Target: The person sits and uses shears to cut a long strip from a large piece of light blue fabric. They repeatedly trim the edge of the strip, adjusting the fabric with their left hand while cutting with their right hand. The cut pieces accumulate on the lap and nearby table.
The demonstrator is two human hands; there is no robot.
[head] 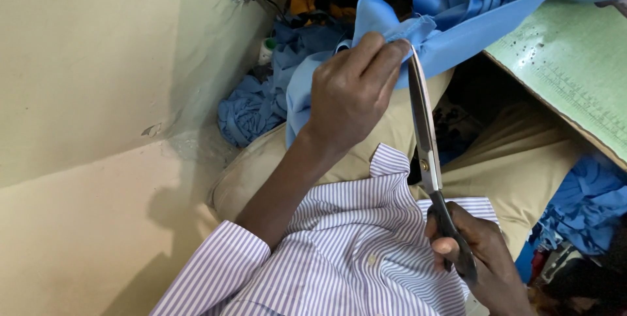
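Left hand (349,97) has its fingers clamped on a bunched edge of the blue cloth (450,35) – it hangs off the green table (575,74). Right hand (480,250), below the cloth, grips the scissors (428,152) – blade tips touching the pinched fold.

left hand (349,97): on the gathered cloth (418,41), left of the scissors (428,152)
right hand (480,254): below, on the handles
table (575,74): right, cloth draped on it
scrap pile (251,110): left, by the wall (98,61)
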